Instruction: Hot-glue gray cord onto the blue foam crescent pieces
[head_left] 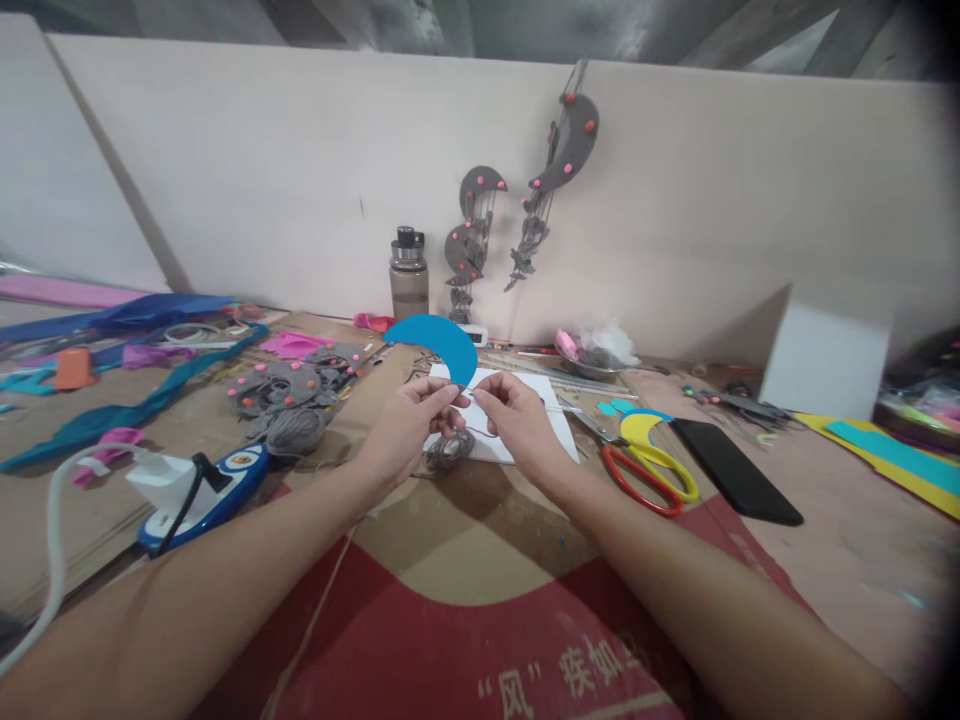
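Note:
In the middle of the head view, my left hand (416, 420) is closed, with thumb and finger pinched at the lower tip of a blue crescent-shaped cutout (441, 342). My right hand (514, 408) is closed too, its fingertips pinching a thin grey strand beside that tip. The fingertips of both hands are almost touching. Just below them a small loose bundle of grey yarn (450, 452) hangs or lies over a white sheet (555, 425); I cannot tell which.
Scissors with red and yellow handles (649, 480) and a black phone (735, 470) lie to the right. On the left are a blue power strip (244, 465), a grey yarn ball (296, 430) and dotted grey crescents (274, 388). A bottle (409, 280) stands by the wall.

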